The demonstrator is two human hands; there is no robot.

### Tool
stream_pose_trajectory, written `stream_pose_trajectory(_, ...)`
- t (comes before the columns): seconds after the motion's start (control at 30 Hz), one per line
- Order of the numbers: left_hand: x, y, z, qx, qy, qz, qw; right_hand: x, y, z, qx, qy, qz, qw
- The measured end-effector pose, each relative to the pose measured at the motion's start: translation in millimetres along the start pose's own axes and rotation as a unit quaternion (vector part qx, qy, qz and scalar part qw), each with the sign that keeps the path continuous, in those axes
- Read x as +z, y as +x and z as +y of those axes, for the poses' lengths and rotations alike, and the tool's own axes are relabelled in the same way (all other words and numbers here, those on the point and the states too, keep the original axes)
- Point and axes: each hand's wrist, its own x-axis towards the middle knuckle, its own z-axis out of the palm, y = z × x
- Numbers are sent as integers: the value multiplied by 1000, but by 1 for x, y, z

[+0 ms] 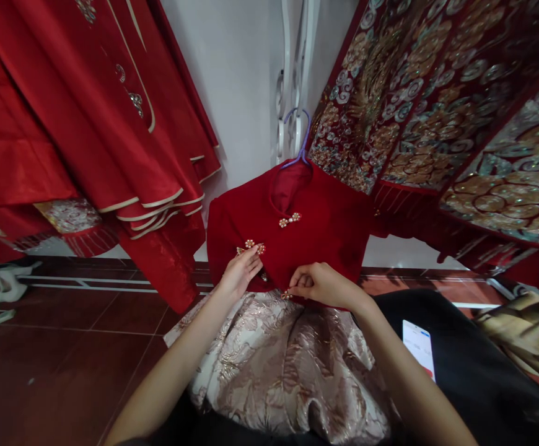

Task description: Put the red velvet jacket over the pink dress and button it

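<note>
A red velvet dress top (325, 223) hangs on a purple hanger (300, 133) before me, with pearl flower clasps (290, 219) down its front. Its pale brocade skirt (288, 365) spreads toward me. My left hand (240, 271) grips the fabric edge just below the second clasp (251, 246), fingers curled over it. My right hand (318, 284) pinches a small clasp (287, 295) at the waist seam, fingers closed on it.
Red satin garments (88, 124) hang at left. Dark red embroidered gowns (437, 99) hang at right. A phone (418, 347) lies on black cloth (483, 371) by my right arm. White wall behind, red tiled floor (56, 359) below.
</note>
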Motion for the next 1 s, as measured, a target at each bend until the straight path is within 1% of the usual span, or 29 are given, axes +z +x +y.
stream_pose_trajectory(0.07,0,1,-2,-3,-8,-3,1000,1,0,-1,-2,-1,-3,1000)
stream_pose_trajectory(0.2,3,-1,-4,36,2,-18,999,3,0,-2,-4,-4,-10,1000)
stream_pose_trajectory(0.4,3,-2,-7,59,8,6,998,4,1,0,-2,-7,-10,1000)
stream_pose_trajectory(0.47,4,-3,-7,51,8,7,999,3,1,1,-3,-7,-13,1000)
stream_pose_trajectory(0.53,7,-5,-5,23,26,-11,999,-1,-1,1,-4,-2,-27,1000)
stream_pose_trajectory(0.6,12,-8,1,15,81,-55,995,-6,-5,1,-6,15,-55,998)
stream_pose_trajectory(0.63,16,-10,4,34,125,-80,988,-10,-7,0,-5,26,-70,997)
stream_pose_trajectory(0.67,20,-11,9,71,180,-103,976,-14,-10,0,-2,35,-83,996)
stream_pose_trajectory(0.7,25,-12,14,124,242,-119,955,-17,-13,-1,3,41,-94,995)
stream_pose_trajectory(0.73,31,-12,19,189,309,-126,923,-21,-15,-2,10,43,-104,994)
stream_pose_trajectory(0.77,37,-12,24,258,377,-124,881,-24,-18,-3,17,43,-112,993)
stream_pose_trajectory(0.8,43,-11,29,324,444,-116,827,-27,-20,-4,22,41,-118,992)
stream_pose_trajectory(0.83,50,-9,33,382,506,-103,767,-29,-22,-5,24,39,-122,991)
stream_pose_trajectory(0.87,56,-6,37,426,560,-88,705,-31,-24,-6,24,39,-122,992)
stream_pose_trajectory(0.9,62,-3,39,456,606,-77,648,-33,-25,-6,24,40,-119,992)
stream_pose_trajectory(0.93,68,1,41,473,643,-73,598,-35,-26,-6,23,41,-115,992)
stream_pose_trajectory(0.97,73,5,42,482,671,-77,557,-37,-27,-5,22,40,-109,993)
stream_pose_trajectory(1.0,76,9,43,488,691,-82,526,-39,-28,-4,20,39,-100,994)
